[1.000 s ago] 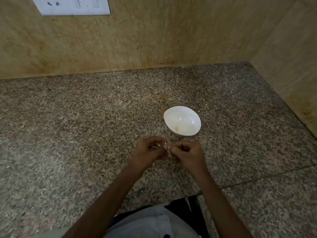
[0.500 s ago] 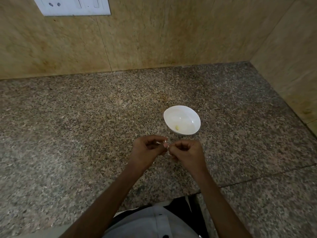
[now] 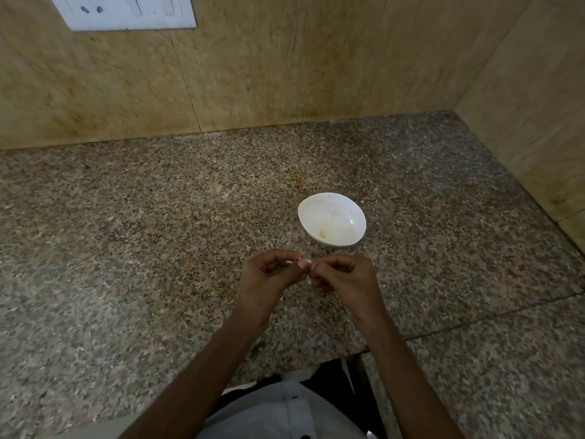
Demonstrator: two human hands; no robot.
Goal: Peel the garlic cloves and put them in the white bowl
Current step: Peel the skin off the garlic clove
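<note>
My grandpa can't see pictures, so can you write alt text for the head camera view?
A left hand and right hand pinch a small garlic clove between them over a speckled granite counter. A white bowl holding one small pale piece stands just beyond. Behind is a tan wall with a white switch plate.

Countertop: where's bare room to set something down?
Bare countertop runs left of the left hand up to the back wall, also right of the white bowl to the side wall, and behind the bowl. Crowded only at centre: left hand and right hand pinch a garlic clove just in front of the bowl.
</note>
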